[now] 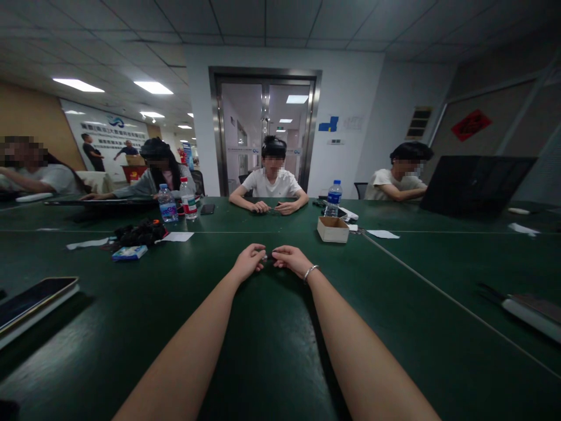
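Note:
Over the middle of the green table (263, 327), my left hand (249, 262) and my right hand (293, 259) face each other with a narrow gap between them. A small dark object (269, 256) with a shiny part sits between the fingertips; its kind is too small to make out. The right thumb and fingers pinch its dark side. Closed fingertips of the left hand meet the shiny side. A silver bracelet (311, 273) circles my right wrist. Beyond the right hand stands an open cardboard box (333, 230).
Left of my hands lie a tangled black bundle (138, 233), a blue-white packet (130, 252) and two bottles (168, 203). A phone-like device (37, 304) lies near left. Another bottle (333, 199) stands behind the box. Several people sit around the table; one person (274, 181) sits opposite.

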`<state>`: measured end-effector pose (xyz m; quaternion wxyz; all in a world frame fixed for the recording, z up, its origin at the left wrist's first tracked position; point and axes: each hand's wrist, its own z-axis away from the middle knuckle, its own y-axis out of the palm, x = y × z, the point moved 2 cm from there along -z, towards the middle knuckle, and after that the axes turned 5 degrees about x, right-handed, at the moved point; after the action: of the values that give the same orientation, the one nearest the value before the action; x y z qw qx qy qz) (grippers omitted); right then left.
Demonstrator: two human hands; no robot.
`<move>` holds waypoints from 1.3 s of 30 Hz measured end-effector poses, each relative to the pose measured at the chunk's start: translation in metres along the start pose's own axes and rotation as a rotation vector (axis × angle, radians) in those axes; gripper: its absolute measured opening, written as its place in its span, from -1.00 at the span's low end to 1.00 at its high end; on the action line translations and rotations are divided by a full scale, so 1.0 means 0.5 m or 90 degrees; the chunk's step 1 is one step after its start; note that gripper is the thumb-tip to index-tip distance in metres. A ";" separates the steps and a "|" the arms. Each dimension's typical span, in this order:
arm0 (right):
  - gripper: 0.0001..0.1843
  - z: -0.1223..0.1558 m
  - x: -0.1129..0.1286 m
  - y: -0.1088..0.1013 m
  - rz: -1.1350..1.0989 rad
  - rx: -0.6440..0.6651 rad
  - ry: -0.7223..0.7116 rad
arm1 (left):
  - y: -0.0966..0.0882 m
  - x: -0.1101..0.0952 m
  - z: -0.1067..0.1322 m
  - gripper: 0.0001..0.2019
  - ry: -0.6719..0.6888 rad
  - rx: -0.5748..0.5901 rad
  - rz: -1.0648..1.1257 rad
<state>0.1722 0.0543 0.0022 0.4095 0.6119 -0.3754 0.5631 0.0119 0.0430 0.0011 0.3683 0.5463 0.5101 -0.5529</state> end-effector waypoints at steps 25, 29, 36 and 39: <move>-0.77 0.002 -0.001 -0.003 0.005 0.029 -0.022 | 0.002 0.008 -0.001 -0.63 0.027 0.045 -0.016; -0.77 0.001 -0.002 -0.003 -0.005 0.031 -0.029 | 0.002 0.003 0.002 -0.60 0.035 0.024 -0.029; -0.76 0.003 0.001 -0.001 -0.007 0.032 -0.027 | 0.002 0.005 0.002 -0.63 0.050 0.011 -0.069; -0.77 0.003 0.001 0.000 0.000 0.022 -0.020 | 0.002 0.009 -0.001 -0.64 0.058 0.028 -0.074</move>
<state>0.1727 0.0530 0.0029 0.3928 0.6277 -0.3718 0.5598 0.0125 0.0441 -0.0034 0.2999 0.5488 0.5447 -0.5587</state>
